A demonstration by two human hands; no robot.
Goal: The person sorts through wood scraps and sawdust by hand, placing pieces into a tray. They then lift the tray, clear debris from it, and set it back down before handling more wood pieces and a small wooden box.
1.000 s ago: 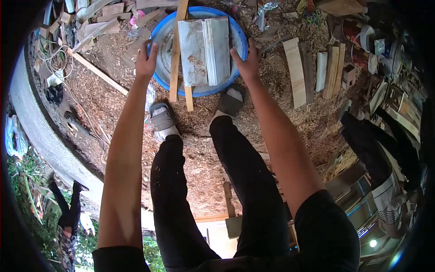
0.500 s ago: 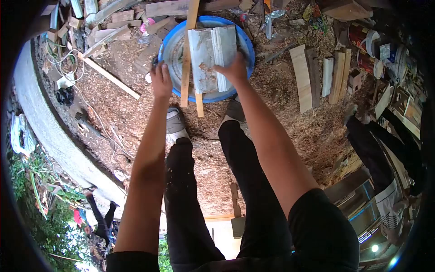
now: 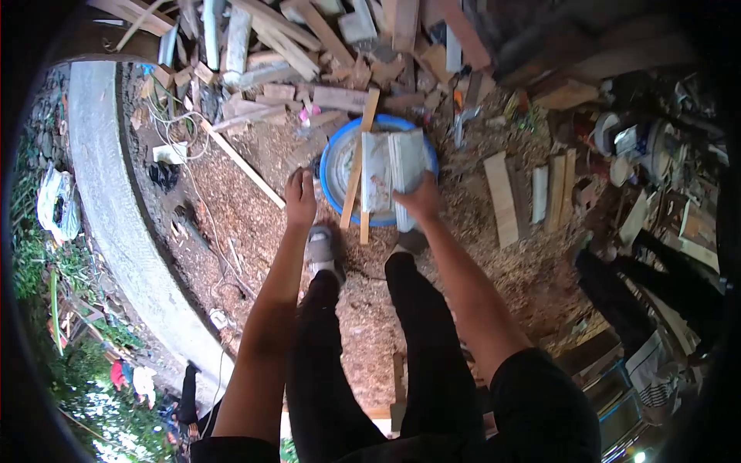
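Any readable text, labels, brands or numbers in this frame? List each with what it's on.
None readable.
The round cans and tubs at right carry printed labels, too small and blurred to read.
The grey flat slabs on the blue round basin, under the right hand, show no lettering.
The left hand is beside the basin's rim; no markings there.
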